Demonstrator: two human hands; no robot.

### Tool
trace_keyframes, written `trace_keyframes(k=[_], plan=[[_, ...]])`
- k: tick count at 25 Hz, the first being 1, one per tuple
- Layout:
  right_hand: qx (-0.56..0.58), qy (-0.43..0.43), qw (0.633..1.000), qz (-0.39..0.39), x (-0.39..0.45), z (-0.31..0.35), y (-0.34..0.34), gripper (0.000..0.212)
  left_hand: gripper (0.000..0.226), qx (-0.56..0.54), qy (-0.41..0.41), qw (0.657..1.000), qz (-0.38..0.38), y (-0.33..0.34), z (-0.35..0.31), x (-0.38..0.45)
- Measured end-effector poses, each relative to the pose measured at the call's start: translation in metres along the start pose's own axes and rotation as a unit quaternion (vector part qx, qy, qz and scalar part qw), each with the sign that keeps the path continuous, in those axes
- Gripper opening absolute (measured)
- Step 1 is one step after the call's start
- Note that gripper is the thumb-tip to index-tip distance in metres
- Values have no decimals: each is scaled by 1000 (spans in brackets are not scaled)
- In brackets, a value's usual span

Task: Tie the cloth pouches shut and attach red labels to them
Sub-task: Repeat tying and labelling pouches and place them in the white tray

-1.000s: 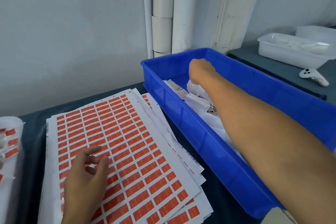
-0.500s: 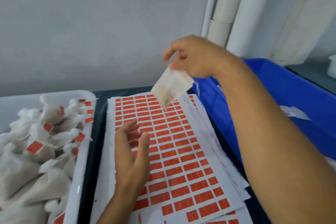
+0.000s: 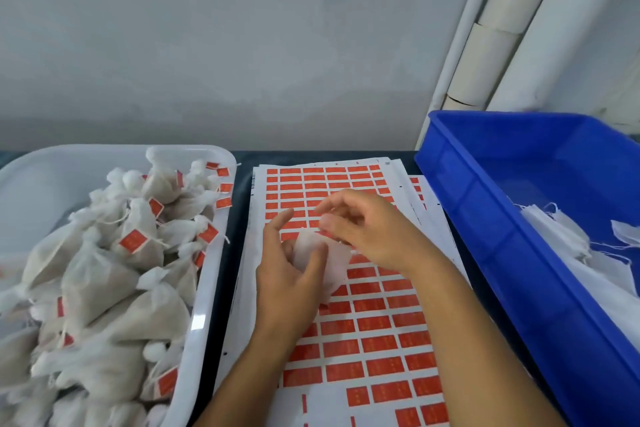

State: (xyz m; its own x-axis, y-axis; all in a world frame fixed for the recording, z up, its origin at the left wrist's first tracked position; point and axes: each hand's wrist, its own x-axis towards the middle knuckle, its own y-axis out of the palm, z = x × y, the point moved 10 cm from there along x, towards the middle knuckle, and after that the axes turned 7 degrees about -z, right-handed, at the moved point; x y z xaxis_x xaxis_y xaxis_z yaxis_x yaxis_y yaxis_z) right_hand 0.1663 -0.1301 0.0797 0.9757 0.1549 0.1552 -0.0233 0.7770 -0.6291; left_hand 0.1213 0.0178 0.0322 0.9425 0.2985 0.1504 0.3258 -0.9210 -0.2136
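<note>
Both hands grasp one pouch (image 3: 320, 262) over the label sheets (image 3: 363, 322), left hand (image 3: 289, 282) cupping its body, right hand (image 3: 360, 229) pinching its neck; loose fingers could spill the filling before it's tied.

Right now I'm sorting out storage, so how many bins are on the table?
2: a white tray of tied, labelled pouches on the left, and a blue bin on the right. Others may lie out of view.

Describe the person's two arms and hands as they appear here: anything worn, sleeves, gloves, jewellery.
Both forearms are bare right to the frame's bottom edge; no sleeve shows. The left hand and the right hand wear no gloves. No ring, watch or wristband is visible on either, though the fingers are somewhat blurred. No markings show.
</note>
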Motion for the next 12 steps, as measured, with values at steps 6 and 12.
trace_keyframes(k=[6,12], plan=[[-33,41,998,35,-34,-33,15,29,48,-111,-79,990,-30,-7,17,7],[36,5,999,-29,-39,-23,2,31,48,-81,-80,993,-11,1,18,3]])
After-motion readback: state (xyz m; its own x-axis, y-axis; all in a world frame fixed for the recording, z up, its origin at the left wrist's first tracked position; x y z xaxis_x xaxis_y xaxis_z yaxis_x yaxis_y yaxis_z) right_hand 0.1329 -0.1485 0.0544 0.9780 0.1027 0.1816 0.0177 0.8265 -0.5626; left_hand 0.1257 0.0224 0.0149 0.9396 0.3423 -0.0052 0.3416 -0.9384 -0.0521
